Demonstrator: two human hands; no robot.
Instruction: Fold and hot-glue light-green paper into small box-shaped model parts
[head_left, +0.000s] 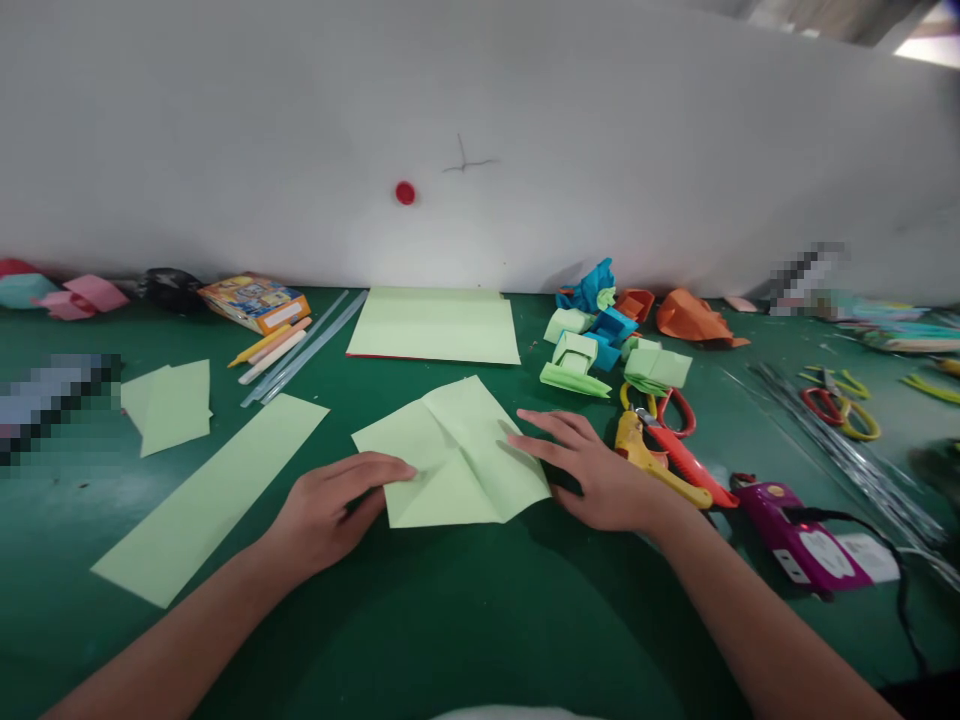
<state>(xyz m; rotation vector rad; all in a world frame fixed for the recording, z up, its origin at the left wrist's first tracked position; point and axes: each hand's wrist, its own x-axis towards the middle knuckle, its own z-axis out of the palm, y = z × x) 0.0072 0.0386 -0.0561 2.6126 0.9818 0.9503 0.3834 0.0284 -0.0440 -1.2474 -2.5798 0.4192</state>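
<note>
A creased pale green paper [450,450] lies partly raised on the dark green table [480,620], its folds meeting near the middle. My left hand [337,505] grips its left edge, the index finger on top and the thumb at the rim. At the right edge my right hand [585,465] rests with its fingers spread, fingertips touching the sheet. Left of my left hand lies a long pale green strip [214,500]. A stack of pale green sheets [435,325] sits behind the creased paper.
Folded paper pieces [577,355], a yellow glue gun [652,460], a red cutter [686,460] and a purple power strip [806,535] with a black cable are on the right. Small green sheets [176,405], markers [274,345] and a box [255,300] lie left. A white wall [300,130] stands behind.
</note>
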